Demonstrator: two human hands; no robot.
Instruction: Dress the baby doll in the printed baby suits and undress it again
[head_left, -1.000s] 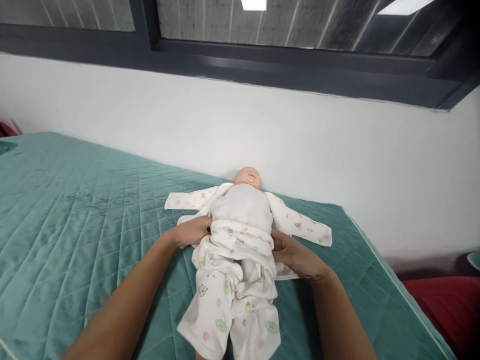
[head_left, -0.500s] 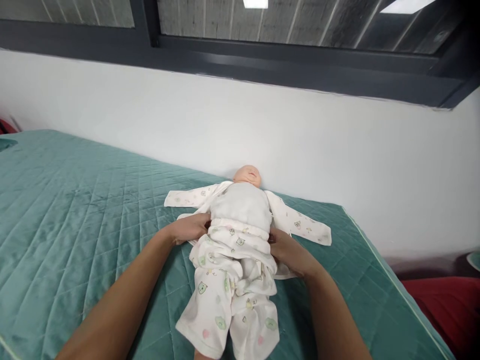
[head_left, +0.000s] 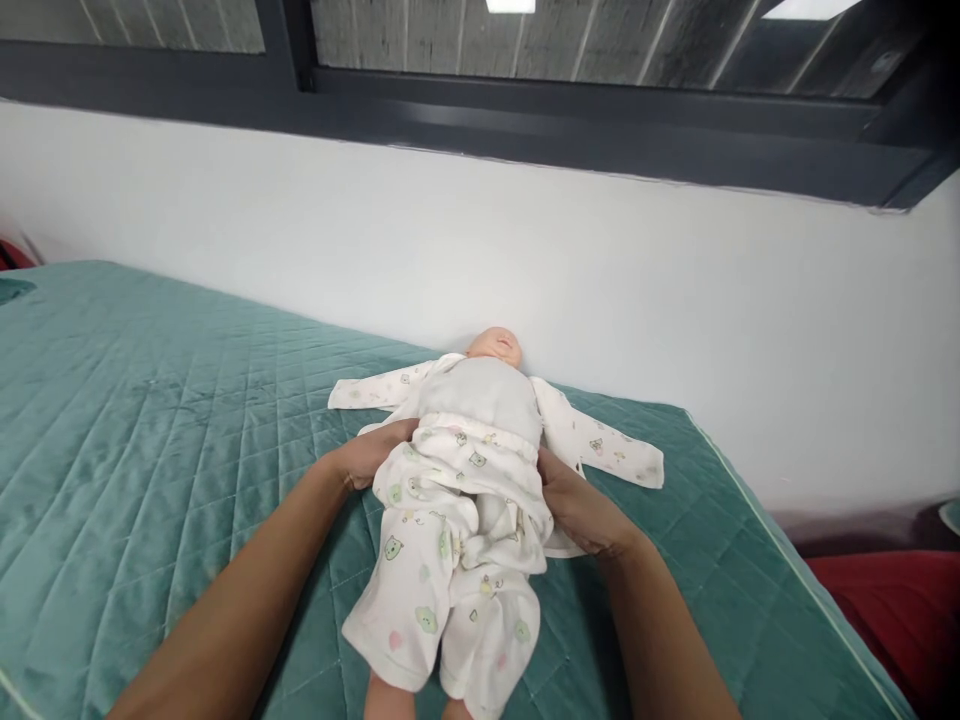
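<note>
A baby doll [head_left: 495, 345] lies on its back with its head close to the wall. White printed pants [head_left: 420, 540] cover its hips and legs, waistband around its lower belly. My left hand [head_left: 373, 452] is closed at the left side of the waistband, its fingertips hidden behind the cloth. At the opposite side my right hand [head_left: 581, 500] is closed on the pants, its fingers partly tucked under the hip. A white printed shirt [head_left: 615, 450] lies spread under the doll, sleeves out to both sides. The doll's pale cloth torso [head_left: 480, 393] is uncovered.
A green quilted cover [head_left: 187, 400] lies beneath the doll. Behind it rises a white wall [head_left: 675, 300] with a dark window frame [head_left: 525, 120] above. Past the bed's right edge is a red object [head_left: 892, 610].
The pants have moved up toward the doll's chest, and the hems have shifted up and left. More of the doll's lower legs shows. My hands have stayed at its sides.
</note>
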